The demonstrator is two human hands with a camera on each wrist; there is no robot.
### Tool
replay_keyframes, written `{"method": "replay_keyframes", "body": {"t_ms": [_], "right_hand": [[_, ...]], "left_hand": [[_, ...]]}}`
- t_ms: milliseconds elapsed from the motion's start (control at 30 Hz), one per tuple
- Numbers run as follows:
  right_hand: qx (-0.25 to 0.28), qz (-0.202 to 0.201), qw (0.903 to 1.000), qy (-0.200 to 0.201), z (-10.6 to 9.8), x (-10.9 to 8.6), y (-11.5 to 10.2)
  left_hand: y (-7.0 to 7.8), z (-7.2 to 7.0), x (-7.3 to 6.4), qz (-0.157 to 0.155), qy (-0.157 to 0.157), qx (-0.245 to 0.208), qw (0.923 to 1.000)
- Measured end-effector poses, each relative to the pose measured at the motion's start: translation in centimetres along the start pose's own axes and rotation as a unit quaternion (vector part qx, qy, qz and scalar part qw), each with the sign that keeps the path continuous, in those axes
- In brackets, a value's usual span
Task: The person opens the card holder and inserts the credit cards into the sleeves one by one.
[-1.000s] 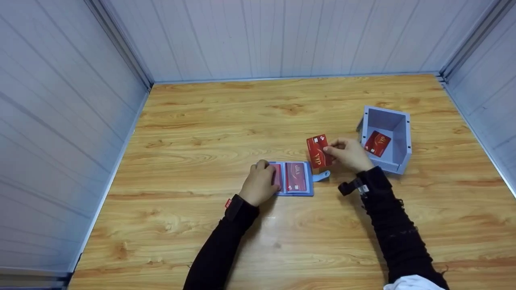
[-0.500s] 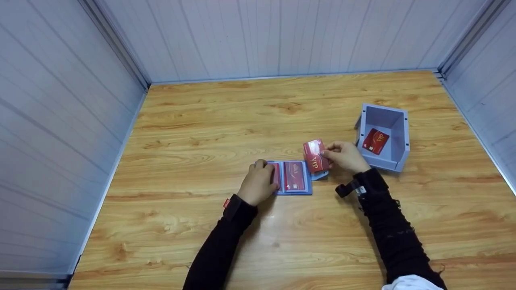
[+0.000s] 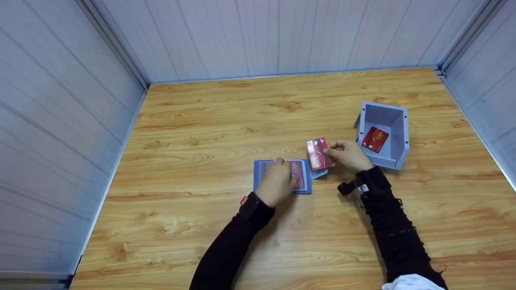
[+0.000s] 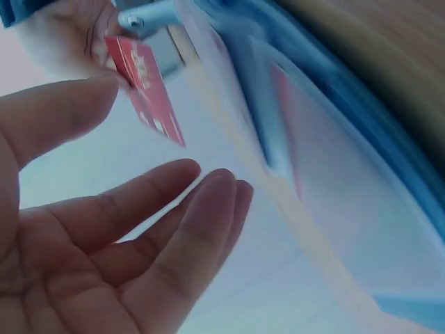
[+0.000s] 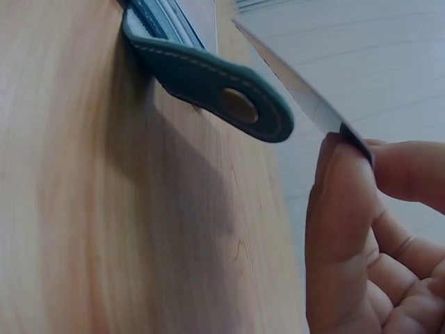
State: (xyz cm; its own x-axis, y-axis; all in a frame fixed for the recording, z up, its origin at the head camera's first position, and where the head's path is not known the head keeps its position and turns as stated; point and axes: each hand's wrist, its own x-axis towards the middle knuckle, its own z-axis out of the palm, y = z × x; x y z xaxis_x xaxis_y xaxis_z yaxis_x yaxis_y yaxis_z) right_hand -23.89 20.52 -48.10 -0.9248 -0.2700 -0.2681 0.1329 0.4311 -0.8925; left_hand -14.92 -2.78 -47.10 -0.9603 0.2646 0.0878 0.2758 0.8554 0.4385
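A blue card holder [image 3: 257,171] lies spread on the table, with a red VIP card [image 3: 298,171] showing in its right-hand clear sleeve. My left hand [image 3: 278,181] is over the holder's middle; in the left wrist view its thumb and fingers stand apart with nothing between them, beside the clear sleeves [image 4: 348,188]. Between thumb and fingers, my right hand [image 3: 350,155] pinches another red VIP card [image 3: 317,154]. That card is tilted just above the holder's snap strap [image 5: 208,87], which juts out from the right edge.
To the right stands a grey open bin [image 3: 381,162] with one red VIP card [image 3: 375,139] lying inside. Pale panel walls [image 3: 258,36] border the wooden table [image 3: 193,133] at the back and sides.
My left hand has moved right, from the holder's left side to its middle, uncovering the blue left cover. The pinched card dipped toward the strap and has changed little since.
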Motion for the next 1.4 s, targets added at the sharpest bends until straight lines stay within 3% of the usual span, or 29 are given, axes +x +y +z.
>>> {"method": "replay_keyframes", "body": {"t_ms": [200,300,467,567,700,867,1000,1167,1267,1400], "right_hand": [[0.001,0.012,0.9999,-0.001,-0.2,-0.1,-0.4],[0.001,0.014,0.9999,-0.001,-0.3,-0.1,-0.5],[0.004,0.006,1.0000,0.003,-0.3,-0.2,-0.5],[0.007,-0.002,1.0000,0.005,-0.2,-0.3,-0.2],[0.011,-0.010,0.9999,0.008,-0.1,-0.2,0.0],[0.000,-0.023,0.9997,0.009,-0.1,-0.1,0.1],[-0.009,-0.019,0.9997,0.013,-0.2,-0.1,-0.1],[0.007,-0.018,0.9995,0.025,-0.2,-0.3,-0.3],[0.016,-0.016,0.9991,0.036,-0.2,-0.4,-0.5],[0.027,-0.006,0.9986,0.045,-0.3,-0.5,-0.9]], "left_hand": [[1.3,1.2,0.5,-0.019,-0.017,0.056,0.9981],[1.6,1.9,0.7,-0.019,-0.007,0.103,0.9945],[2.2,2.8,0.9,-0.008,0.028,0.191,0.9811],[2.6,3.3,1.0,-0.021,0.036,0.223,0.9739],[3.0,3.6,1.3,-0.048,0.024,0.238,0.9699],[3.2,3.4,1.5,-0.034,-0.001,0.272,0.9618],[3.0,3.0,1.5,-0.044,-0.008,0.216,0.9755],[2.4,2.5,1.5,-0.057,-0.010,0.108,0.9925],[1.9,1.8,1.5,-0.072,-0.020,0.032,0.9967],[1.3,0.8,1.3,-0.095,-0.032,-0.046,0.9938]]}}
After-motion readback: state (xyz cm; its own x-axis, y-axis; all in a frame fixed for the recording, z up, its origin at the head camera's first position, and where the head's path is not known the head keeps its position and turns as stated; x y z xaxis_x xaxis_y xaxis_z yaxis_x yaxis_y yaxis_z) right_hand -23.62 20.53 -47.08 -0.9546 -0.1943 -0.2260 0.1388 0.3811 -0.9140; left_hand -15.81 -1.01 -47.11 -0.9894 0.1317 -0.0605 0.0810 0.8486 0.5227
